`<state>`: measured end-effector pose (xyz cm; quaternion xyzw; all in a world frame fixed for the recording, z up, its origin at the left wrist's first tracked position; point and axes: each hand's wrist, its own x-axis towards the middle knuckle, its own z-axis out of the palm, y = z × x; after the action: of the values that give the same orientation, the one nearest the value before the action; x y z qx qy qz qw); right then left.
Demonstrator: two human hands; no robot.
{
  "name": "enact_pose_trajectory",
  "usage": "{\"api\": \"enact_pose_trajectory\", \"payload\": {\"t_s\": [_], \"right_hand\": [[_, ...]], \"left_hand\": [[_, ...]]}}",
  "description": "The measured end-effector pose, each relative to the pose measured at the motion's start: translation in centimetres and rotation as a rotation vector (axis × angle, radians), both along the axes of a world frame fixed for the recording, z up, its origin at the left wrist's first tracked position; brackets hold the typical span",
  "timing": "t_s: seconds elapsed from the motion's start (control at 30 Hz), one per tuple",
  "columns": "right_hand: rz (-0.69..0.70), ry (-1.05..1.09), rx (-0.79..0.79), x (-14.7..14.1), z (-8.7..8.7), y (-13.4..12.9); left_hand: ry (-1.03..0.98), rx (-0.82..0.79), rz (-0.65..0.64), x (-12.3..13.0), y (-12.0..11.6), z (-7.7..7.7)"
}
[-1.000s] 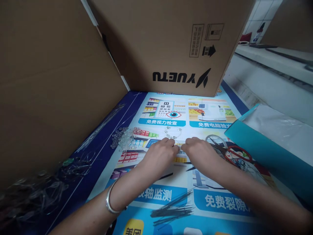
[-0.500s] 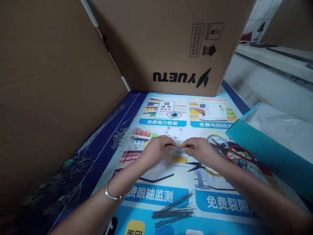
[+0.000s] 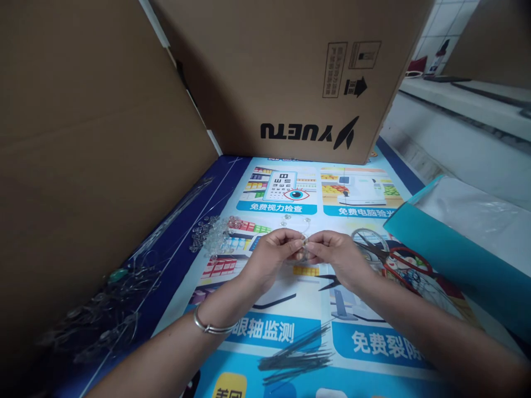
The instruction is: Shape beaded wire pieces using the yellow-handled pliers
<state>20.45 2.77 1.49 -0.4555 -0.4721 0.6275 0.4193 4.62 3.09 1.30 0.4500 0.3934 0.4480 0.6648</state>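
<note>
Left hand (image 3: 271, 257): fingertips pinching a little see-through piece (image 3: 305, 242), too small to make out tbh; silver bangle (image 3: 211, 329) on that wrist
Right hand (image 3: 342, 255): pinching right there too, the two hands basically meeting
Clear beads (image 3: 212, 235): loose pile left of the hands
Scissors (image 3: 390, 257): red-handled pair, just right of the right hand
Dark wires (image 3: 295, 356): messy bunch nearer the person
Teal box (image 3: 452, 260): far right, plastic inside
Cardboard (image 3: 290, 72): standing behind everything, YUETU logo upside down lol

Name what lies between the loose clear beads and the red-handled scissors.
In the head view: the left hand, nearer the beads, the right hand, nearer the scissors, and a partly hidden beaded strand just beyond the hands.
</note>
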Motion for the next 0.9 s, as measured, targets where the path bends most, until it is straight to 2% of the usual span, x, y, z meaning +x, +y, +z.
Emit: {"api": "enact_pose_trajectory", "payload": {"t_s": [0.3, 0.43, 0.5, 0.57, 0.63, 0.67, 0.77, 0.8, 0.9], "right_hand": [[-0.018, 0.011, 0.048, -0.3, -0.4, -0.2], [0.055, -0.128, 0.08, 0.5, 0.5, 0.3], [0.148, -0.36, 0.184, 1.2, 1.7, 0.3], [0.267, -0.748, 0.375, 1.7, 3.2, -0.3], [0.524, -1.065, 0.567, 1.7, 4.4, -1.6], [0.66, -1.157, 0.672, 1.4, 4.8, -2.6], [0.989, -1.297, 0.877, 0.0, 4.4, -5.5], [1.074, -1.35, 0.893, -0.5, 3.9, -6.3], [1.068, -1.458, 0.919, -1.7, 2.3, -7.9]], "left_hand": [[-0.021, 0.009, 0.014, 0.3, -0.3, -0.1], [0.059, 0.021, -0.004, -0.2, 0.1, 0.1], [0.145, 0.02, -0.035, -0.7, 0.5, 0.2], [0.23, 0.018, -0.076, -1.3, 0.8, 0.2], [0.318, 0.035, -0.109, -1.8, 1.0, 0.2], [0.375, 0.055, -0.12, -2.0, 1.0, 0.2], [0.624, 0.164, -0.16, -2.8, 0.7, 0.2], [0.717, 0.223, -0.174, -3.0, 0.4, 0.2], [0.958, 0.414, -0.208, -3.7, -0.7, 0.4]]}}
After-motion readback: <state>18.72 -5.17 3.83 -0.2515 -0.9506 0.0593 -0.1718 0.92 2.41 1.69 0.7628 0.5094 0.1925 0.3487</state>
